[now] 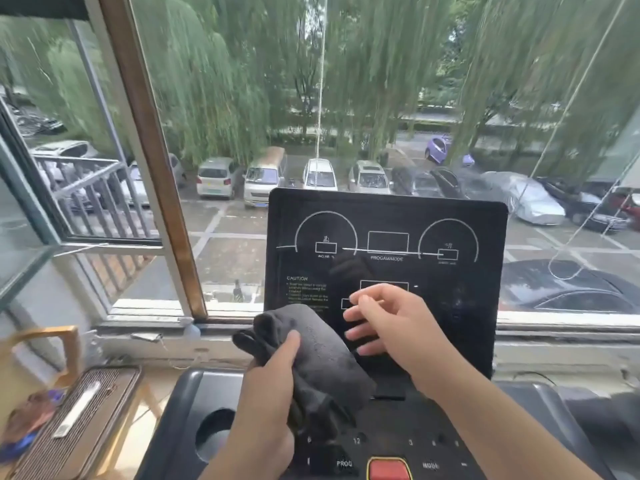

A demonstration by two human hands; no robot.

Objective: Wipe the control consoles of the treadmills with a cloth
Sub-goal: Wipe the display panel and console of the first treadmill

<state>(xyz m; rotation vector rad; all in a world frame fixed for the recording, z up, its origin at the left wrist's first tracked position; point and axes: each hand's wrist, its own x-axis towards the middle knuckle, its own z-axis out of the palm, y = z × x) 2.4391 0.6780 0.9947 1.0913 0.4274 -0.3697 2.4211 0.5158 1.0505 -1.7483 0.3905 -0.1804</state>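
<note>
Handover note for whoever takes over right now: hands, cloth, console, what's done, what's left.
Left hand: grip closed round the bunched dark cloth, held before the lower-left corner of the upright display panel.
Right hand: fingers spread, holding nothing, in front of the panel's lower half; contact unclear.
Done: no wiped area can be told apart.
Left: treat the panel and the button deck below it as unwiped.

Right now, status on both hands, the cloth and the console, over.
Left hand grips bunched dark grey cloth before lower left of black treadmill console panel. Right hand open, fingers spread before the panel; contact unclear. Nothing blocking the panel.
</note>
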